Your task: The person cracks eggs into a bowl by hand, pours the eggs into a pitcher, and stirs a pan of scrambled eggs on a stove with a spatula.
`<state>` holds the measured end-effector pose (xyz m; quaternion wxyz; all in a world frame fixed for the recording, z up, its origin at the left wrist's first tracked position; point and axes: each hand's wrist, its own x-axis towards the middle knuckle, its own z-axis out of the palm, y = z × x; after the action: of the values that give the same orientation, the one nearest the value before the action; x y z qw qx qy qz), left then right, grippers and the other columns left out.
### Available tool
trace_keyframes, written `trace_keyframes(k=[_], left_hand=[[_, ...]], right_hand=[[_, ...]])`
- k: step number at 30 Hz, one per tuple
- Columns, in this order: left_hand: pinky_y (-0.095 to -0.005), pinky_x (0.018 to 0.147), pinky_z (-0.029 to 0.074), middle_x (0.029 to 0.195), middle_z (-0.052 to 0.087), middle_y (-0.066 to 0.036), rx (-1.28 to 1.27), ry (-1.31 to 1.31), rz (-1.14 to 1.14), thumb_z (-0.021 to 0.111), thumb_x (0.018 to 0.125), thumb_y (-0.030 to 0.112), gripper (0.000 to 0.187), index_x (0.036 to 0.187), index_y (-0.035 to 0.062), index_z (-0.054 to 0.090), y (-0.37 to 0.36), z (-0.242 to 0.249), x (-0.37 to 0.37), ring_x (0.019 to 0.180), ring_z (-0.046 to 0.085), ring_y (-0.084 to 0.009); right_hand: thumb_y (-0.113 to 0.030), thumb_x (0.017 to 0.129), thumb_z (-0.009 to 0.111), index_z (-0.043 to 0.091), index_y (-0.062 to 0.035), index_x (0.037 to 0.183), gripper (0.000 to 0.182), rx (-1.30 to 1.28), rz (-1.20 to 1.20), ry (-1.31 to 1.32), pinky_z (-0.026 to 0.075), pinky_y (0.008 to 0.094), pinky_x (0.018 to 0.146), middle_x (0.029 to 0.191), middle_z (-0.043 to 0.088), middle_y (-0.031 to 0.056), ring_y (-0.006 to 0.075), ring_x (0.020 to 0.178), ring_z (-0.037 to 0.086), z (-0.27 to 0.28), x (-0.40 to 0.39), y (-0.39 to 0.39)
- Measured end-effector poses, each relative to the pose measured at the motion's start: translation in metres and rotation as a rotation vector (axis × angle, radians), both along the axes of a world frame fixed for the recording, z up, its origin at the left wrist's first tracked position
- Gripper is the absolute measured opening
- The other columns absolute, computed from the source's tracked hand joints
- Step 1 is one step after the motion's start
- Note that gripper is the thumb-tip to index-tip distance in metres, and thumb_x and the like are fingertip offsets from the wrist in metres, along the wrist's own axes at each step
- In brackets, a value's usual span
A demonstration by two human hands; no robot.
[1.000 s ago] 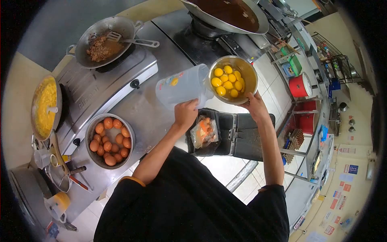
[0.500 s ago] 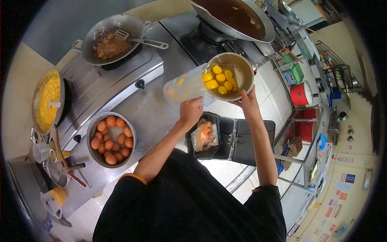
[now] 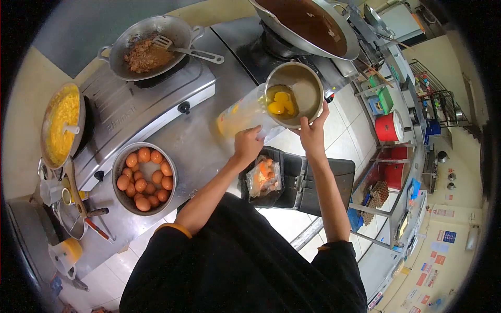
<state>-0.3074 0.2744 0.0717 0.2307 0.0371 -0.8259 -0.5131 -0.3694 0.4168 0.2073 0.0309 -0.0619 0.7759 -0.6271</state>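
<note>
My right hand [image 3: 313, 135] grips the rim of a metal bowl [image 3: 309, 83], tilted to the left. A few egg yolks [image 3: 282, 104] in clear egg white lie at its low side. The bowl's lip is over the mouth of a translucent plastic jug [image 3: 244, 112], and yellow shows through the jug's lower part. My left hand [image 3: 248, 145] is closed at the jug's near side, its hold partly hidden. To the left, a round metal pot [image 3: 174, 175] holds several brown whole eggs [image 3: 141, 185].
A wok with browned shredded food and a slotted spatula [image 3: 195, 53] sits on the stove [image 3: 151, 104]. A pan of yellow food [image 3: 62, 125] is at far left. A big wok of brown liquid [image 3: 313, 26] stands behind. Below is an open black bin [image 3: 329, 182] with eggshells.
The bowl has tipped further and most of its yolks have left it. More yellow shows inside the jug. Both hands keep nearly the same places.
</note>
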Motion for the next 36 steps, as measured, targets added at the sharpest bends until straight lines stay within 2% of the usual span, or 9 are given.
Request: trace_keyframes(k=[8,11,14,20,23,24,27,33,36], left_hand=[[-0.0374,0.052,0.046,0.064,0.062,-0.016,0.062,0.145,0.045,0.081,0.078,0.015,0.024,0.075,-0.0012,0.064,0.000,0.000,-0.008,0.052,0.061,-0.0287],[-0.0359,0.049,0.044,0.058,0.059,-0.014,0.080,0.176,0.060,0.082,0.079,0.018,0.028,0.074,-0.0011,0.063,0.000,-0.003,-0.011,0.047,0.055,-0.0247],[-0.0336,0.047,0.041,0.053,0.056,-0.010,0.110,0.111,0.071,0.083,0.080,0.021,0.031,0.073,-0.0009,0.063,-0.003,-0.003,-0.012,0.044,0.050,-0.0182],[-0.0312,0.045,0.037,0.049,0.051,-0.003,0.422,0.041,0.151,0.084,0.079,0.030,0.044,0.060,-0.0001,0.059,-0.013,-0.007,-0.018,0.044,0.043,-0.0098],[-0.0307,0.056,0.049,0.077,0.071,-0.008,0.226,-0.277,0.064,0.082,0.081,0.025,0.032,0.099,0.0001,0.071,-0.036,0.001,-0.014,0.057,0.060,-0.0142],[-0.0305,0.058,0.049,0.078,0.071,-0.008,0.266,-0.249,0.050,0.082,0.081,0.025,0.033,0.099,0.0003,0.071,-0.041,0.007,-0.013,0.059,0.059,-0.0137],[-0.0295,0.063,0.050,0.081,0.072,-0.008,0.321,-0.220,0.000,0.083,0.079,0.026,0.035,0.100,0.0008,0.071,-0.063,0.025,-0.007,0.066,0.060,-0.0126],[-0.0328,0.082,0.052,0.098,0.071,-0.011,0.216,-0.163,-0.004,0.084,0.074,0.024,0.050,0.115,0.0027,0.066,-0.124,0.016,0.006,0.090,0.067,-0.0203],[-0.0357,0.092,0.051,0.105,0.070,-0.014,0.163,0.016,0.013,0.081,0.077,0.020,0.047,0.118,0.0041,0.064,-0.159,0.030,0.039,0.101,0.066,-0.0240]], right_hand=[[0.010,0.084,0.049,0.007,0.0002,0.151,0.080,0.346,-0.050,0.389,0.046,0.0375,0.100,0.146,0.027,0.0276,0.0332,0.127,0.048,-0.024,-0.003,-0.006],[0.008,0.087,0.045,0.009,0.0013,0.150,0.073,0.198,-0.133,0.397,0.050,0.0382,0.099,0.145,0.027,0.0267,0.0335,0.126,0.049,-0.034,-0.004,-0.016],[0.001,0.093,0.042,0.006,-0.0013,0.147,0.065,-0.251,-0.228,0.040,0.056,0.0414,0.095,0.137,0.036,0.0280,0.0364,0.118,0.056,-0.018,0.008,-0.033],[-0.002,0.097,0.044,0.030,0.0160,0.127,0.037,-0.820,-0.389,-0.409,0.058,0.0419,0.097,0.129,0.045,0.0302,0.0402,0.114,0.058,-0.048,-0.020,-0.003],[-0.002,0.097,0.044,0.035,0.0207,0.118,0.032,-1.015,-0.362,-0.433,0.056,0.0426,0.100,0.121,0.050,0.0299,0.0412,0.116,0.056,-0.060,-0.001,0.011],[-0.007,0.100,0.042,0.039,0.0129,0.126,0.033,-0.967,-0.472,-0.470,0.050,0.0416,0.105,0.132,0.043,0.0234,0.0315,0.119,0.051,-0.046,0.017,0.002],[-0.007,0.099,0.045,0.040,0.0116,0.126,0.033,-0.848,-0.464,-0.462,0.050,0.0428,0.104,0.129,0.047,0.0213,0.0309,0.121,0.051,-0.083,0.066,0.010],[-0.010,0.096,0.051,0.042,0.0014,0.131,0.037,-0.700,-0.274,-0.868,0.051,0.0391,0.074,0.119,0.054,0.0125,0.0257,0.100,0.057,-0.179,0.167,0.025],[-0.011,0.097,0.051,0.037,0.0011,0.139,0.046,-0.434,-0.198,-0.948,0.054,0.0459,0.089,0.132,0.048,0.0164,0.0301,0.117,0.053,-0.185,0.187,-0.011]])
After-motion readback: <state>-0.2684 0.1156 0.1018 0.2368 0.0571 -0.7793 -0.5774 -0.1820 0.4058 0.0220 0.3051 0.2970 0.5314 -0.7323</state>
